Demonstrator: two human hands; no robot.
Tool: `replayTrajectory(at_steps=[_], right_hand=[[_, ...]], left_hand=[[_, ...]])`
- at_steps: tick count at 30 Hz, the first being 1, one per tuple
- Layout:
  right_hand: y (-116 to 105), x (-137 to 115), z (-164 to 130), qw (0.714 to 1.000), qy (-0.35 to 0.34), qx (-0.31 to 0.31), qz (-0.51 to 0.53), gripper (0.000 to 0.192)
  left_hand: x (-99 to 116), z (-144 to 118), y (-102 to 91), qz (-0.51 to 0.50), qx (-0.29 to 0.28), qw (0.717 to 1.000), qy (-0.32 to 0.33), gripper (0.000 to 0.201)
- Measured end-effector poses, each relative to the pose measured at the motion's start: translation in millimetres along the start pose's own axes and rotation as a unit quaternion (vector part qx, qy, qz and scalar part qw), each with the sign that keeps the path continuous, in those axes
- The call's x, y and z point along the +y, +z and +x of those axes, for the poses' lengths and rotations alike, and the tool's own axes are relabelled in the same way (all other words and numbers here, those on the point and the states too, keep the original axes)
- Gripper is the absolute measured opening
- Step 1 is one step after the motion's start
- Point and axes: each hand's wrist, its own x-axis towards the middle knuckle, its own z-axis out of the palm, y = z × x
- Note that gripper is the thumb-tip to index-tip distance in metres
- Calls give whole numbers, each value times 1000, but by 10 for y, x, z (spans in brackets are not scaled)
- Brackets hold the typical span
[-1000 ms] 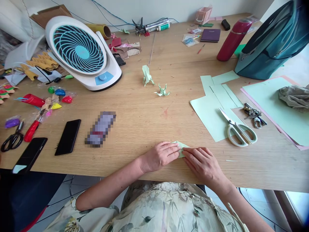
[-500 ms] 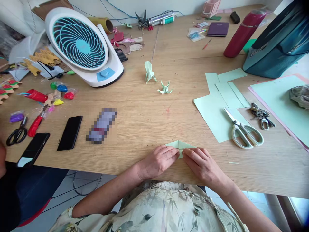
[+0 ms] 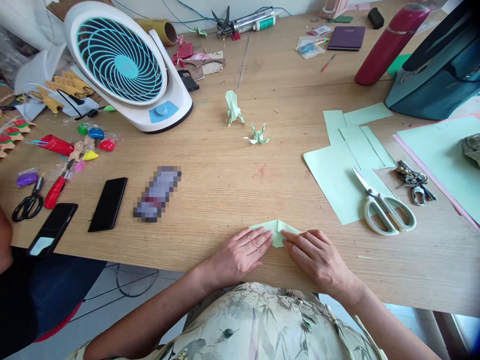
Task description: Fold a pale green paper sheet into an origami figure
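A folded piece of light green paper (image 3: 278, 240) lies near the front edge of the table, with a crease down its middle and slanting upper edges. My left hand (image 3: 242, 252) rests on its left side, fingers straight and flat on the paper. On the other side, my right hand (image 3: 318, 257) has its fingers closed together at the paper's right part, the index fingertip near the middle crease. The thumb of my right hand is mostly hidden. Farther back stand two folded green paper figures, a taller one (image 3: 233, 108) and a lower one (image 3: 257, 134).
Scissors (image 3: 386, 207) lie partly on green paper sheets (image 3: 330, 180) at right, beside keys (image 3: 414, 182). A red bottle (image 3: 392, 45) and a teal bag (image 3: 431, 80) stand behind. To the left are a fan (image 3: 127, 65), phones (image 3: 108, 205) and a person's arm (image 3: 4, 240).
My left hand has slid slightly left and down, its fingers flattening out on the paper. My right hand stays close to the same spot. The view has shifted a little.
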Motion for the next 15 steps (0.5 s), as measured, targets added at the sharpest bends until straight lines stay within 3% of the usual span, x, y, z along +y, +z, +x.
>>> replayTrajectory(at_steps=[4, 8, 15], right_hand=[[4, 12, -18, 1000, 7, -9, 9, 25], [-3, 2, -8, 1000, 12, -3, 4, 26], [8, -19, -16, 999, 35, 10, 9, 22]], left_hand=[[9, -84, -71, 18, -26, 999, -19, 45], [44, 48, -22, 5, 68, 997, -26, 33], [77, 342, 136, -52, 84, 994, -47, 20]])
